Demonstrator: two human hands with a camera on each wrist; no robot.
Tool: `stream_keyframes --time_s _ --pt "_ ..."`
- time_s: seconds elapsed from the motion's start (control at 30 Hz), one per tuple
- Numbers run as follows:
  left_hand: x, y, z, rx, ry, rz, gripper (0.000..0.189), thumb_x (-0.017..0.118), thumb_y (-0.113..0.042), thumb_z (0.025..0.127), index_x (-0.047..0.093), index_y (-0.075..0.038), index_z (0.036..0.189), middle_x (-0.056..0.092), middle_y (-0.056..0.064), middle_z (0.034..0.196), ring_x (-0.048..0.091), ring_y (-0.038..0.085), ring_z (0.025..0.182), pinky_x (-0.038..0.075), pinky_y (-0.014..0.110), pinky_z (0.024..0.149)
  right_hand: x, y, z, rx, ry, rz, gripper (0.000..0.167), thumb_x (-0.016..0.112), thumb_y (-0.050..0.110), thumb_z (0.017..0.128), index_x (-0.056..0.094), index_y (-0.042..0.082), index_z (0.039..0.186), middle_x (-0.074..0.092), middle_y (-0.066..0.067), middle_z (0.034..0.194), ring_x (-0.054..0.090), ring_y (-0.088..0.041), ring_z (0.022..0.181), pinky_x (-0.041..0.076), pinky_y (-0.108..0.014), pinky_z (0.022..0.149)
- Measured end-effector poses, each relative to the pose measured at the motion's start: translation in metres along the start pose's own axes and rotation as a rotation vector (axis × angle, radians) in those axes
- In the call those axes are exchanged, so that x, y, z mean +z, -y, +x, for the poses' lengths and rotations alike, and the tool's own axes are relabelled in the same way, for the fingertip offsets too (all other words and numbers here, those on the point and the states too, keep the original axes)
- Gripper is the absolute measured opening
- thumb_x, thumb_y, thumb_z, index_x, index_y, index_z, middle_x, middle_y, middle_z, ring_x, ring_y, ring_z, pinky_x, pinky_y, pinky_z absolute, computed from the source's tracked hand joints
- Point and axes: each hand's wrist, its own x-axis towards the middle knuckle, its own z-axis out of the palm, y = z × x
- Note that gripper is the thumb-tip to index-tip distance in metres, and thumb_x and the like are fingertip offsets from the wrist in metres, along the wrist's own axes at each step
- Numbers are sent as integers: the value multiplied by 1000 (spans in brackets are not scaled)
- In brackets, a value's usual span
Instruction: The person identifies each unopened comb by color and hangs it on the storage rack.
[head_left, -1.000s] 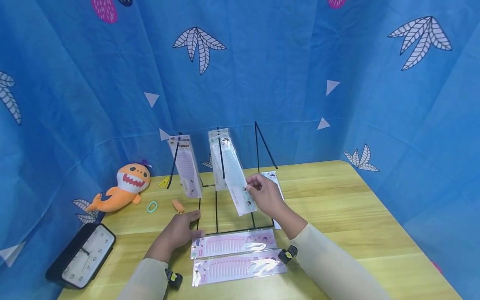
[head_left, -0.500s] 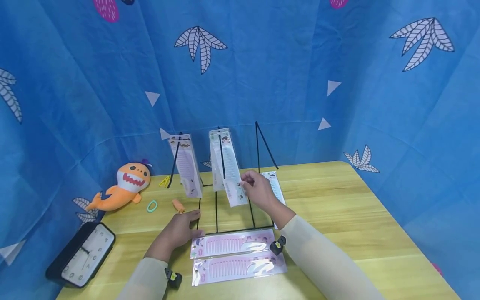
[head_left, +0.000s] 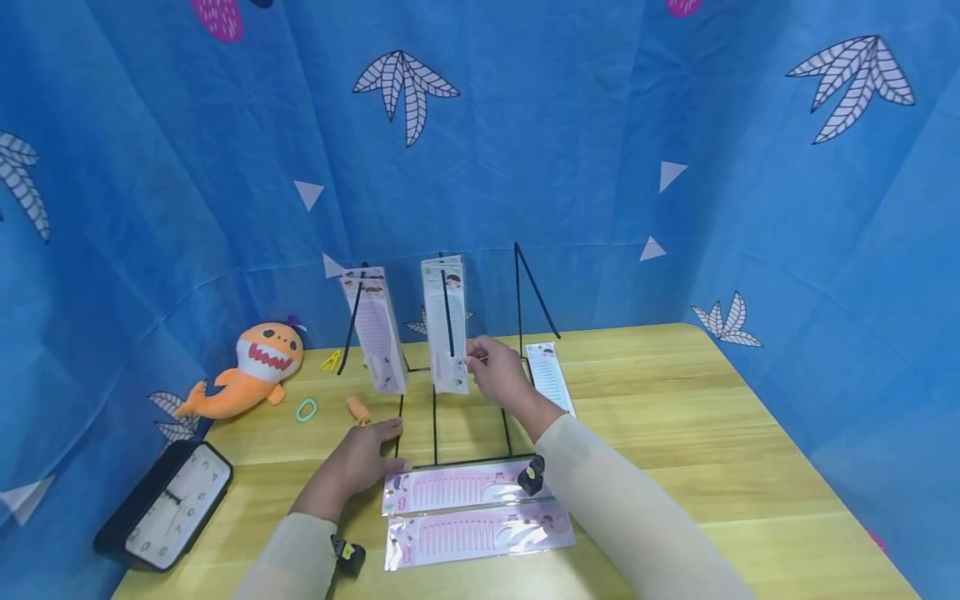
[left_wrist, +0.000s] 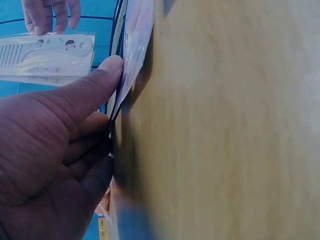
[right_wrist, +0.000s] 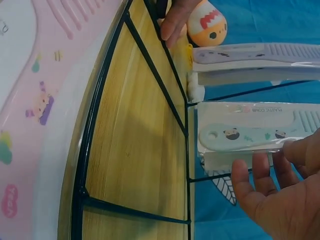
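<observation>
A black wire display rack (head_left: 435,425) stands on the table with three slanting hooks. My left hand (head_left: 356,458) grips the front left corner of its base, thumb and fingers about the wire in the left wrist view. On the middle hook hang packaged combs, the front one a pale green comb (head_left: 447,333) in a clear sleeve. My right hand (head_left: 501,375) pinches this pack's lower right edge; the right wrist view has the fingers (right_wrist: 262,172) just under it. Packaged purple combs (head_left: 378,333) hang on the left hook. The right hook (head_left: 536,292) is bare.
Two packaged pink combs (head_left: 480,533) lie before the rack. Another packaged comb (head_left: 551,379) lies at its right. Leftward are an orange shark plush (head_left: 247,367), a clock (head_left: 176,508), a green ring (head_left: 306,410), a yellow clip (head_left: 332,361) and a small orange object (head_left: 359,410).
My right hand has moved left and slightly up. The front comb pack on the middle hook has swung from a rightward tilt to hanging nearly straight. My left hand has stayed put.
</observation>
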Motion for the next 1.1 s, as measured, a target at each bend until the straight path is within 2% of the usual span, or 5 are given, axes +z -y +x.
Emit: stream_keyframes --time_s 0.27,0.47,0.77,0.93,1.1 --pt "1 -3 2 -7 3 -10 72 87 -24 94 58 -8 158 47 10 171 36 42 162 33 64 131 -3 1 1 24 -12 8 11 58 18 114 67 12 113 74 -7 118 70 -21 97 47 -26 57" --pt "2 -3 3 11 6 -4 71 87 -23 94 58 -6 157 48 11 171 37 42 161 34 62 131 -9 -2 -4 19 -22 6 13 63 21 113 68 13 121 73 -7 120 72 -25 111 59 -30 72" --pt "4 -3 5 9 4 3 73 88 -26 94 57 -8 158 47 9 171 36 42 162 34 63 131 -65 -22 -31 -59 -31 -130 32 71 25 108 65 9 135 72 -10 128 70 -29 120 63 -46 97" --pt "2 -1 4 25 9 12 73 88 -25 94 57 -5 157 47 11 171 37 43 161 34 63 131 -97 -50 -48 56 11 -293 45 72 31 107 62 4 141 70 -20 137 68 -36 123 63 -51 96" --pt "0 -1 1 28 10 21 72 87 -25 94 58 -3 156 46 12 172 37 43 161 33 63 131 -107 -80 -56 210 102 -392 57 73 35 105 57 -3 145 68 -26 138 68 -41 122 60 -55 100"
